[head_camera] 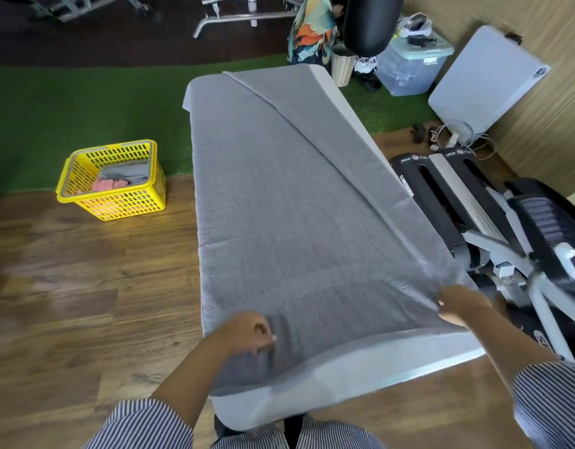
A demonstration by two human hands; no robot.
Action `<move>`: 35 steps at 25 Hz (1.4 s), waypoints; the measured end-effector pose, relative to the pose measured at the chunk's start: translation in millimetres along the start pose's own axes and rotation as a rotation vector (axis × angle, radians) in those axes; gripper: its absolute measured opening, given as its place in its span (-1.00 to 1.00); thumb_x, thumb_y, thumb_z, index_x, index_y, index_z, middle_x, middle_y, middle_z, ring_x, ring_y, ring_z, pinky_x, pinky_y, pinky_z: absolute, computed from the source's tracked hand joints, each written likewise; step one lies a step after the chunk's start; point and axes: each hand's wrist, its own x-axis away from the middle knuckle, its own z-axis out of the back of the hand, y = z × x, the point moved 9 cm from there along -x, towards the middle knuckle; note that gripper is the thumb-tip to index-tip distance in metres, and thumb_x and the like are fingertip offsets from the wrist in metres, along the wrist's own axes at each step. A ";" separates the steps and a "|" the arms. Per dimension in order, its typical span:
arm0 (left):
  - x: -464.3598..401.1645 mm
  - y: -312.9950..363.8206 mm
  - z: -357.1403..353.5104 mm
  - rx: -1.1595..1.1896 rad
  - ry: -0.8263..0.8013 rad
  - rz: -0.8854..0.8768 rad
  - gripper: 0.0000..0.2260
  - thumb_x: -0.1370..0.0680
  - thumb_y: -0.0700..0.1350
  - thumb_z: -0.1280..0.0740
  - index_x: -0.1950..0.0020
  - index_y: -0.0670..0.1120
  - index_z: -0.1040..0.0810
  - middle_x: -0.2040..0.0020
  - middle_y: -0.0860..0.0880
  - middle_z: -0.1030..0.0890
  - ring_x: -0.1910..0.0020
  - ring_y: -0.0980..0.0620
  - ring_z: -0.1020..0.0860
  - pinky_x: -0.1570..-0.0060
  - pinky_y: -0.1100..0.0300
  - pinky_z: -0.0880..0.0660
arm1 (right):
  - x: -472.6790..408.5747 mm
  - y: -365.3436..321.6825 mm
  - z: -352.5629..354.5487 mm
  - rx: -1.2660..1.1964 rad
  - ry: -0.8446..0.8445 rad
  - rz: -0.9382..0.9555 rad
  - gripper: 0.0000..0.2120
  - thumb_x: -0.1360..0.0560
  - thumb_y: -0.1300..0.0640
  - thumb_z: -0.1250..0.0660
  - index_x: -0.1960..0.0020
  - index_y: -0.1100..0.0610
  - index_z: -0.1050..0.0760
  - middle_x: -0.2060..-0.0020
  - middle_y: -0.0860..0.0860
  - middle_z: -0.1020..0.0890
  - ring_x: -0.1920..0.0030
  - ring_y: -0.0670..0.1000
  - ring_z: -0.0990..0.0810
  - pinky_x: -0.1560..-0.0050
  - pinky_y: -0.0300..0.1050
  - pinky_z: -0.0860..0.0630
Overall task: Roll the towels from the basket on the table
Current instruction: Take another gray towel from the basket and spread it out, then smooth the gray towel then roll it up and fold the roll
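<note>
A large grey towel lies spread along the long white table, its right edge running diagonally across the top. My left hand sits on the towel's near edge with fingers curled into the cloth. My right hand pinches the towel's near right corner, lifting it slightly off the table. The yellow basket stands on the floor to the left, holding a grey towel and a pink one.
Black and white exercise machines crowd the table's right side. Beyond the far end stand a slatted bin, a black punching bag, a clear storage box and a folded white table. Wooden floor and green turf lie to the left.
</note>
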 end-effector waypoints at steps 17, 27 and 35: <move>53.6 -169.9 182.3 -0.318 0.487 0.099 -0.55 -0.55 0.02 -0.16 -0.42 -0.06 -0.31 -0.31 -0.09 -0.41 -0.24 -0.18 -0.45 -0.11 -0.07 -0.47 | 45.7 -404.4 138.5 -0.251 0.452 0.386 -0.67 -0.51 0.03 -0.16 -0.22 0.12 -0.41 -0.18 0.07 -0.48 -0.22 0.10 -0.44 -0.16 -0.03 -0.33; 77.8 -229.3 338.8 -0.325 0.571 0.071 -0.61 -0.57 -0.07 -0.23 -0.40 -0.04 -0.34 -0.31 -0.10 -0.49 -0.26 -0.16 -0.48 -0.16 0.04 -0.39 | 41.6 -488.1 208.8 -0.317 0.506 0.219 -0.68 -0.53 0.08 -0.14 -0.25 0.13 -0.39 -0.18 0.07 -0.47 -0.19 0.10 -0.44 -0.14 0.00 -0.34; -26.3 -149.4 478.9 -0.386 0.617 -0.159 -0.62 -0.60 -0.05 -0.21 -0.41 -0.06 -0.33 -0.34 -0.07 -0.41 -0.30 -0.10 -0.42 -0.05 0.11 -0.35 | -69.1 -507.1 304.8 -0.407 0.548 0.099 -0.64 -0.52 0.07 -0.14 -0.30 0.12 -0.34 -0.22 0.06 -0.44 -0.23 0.09 -0.42 -0.17 0.02 -0.31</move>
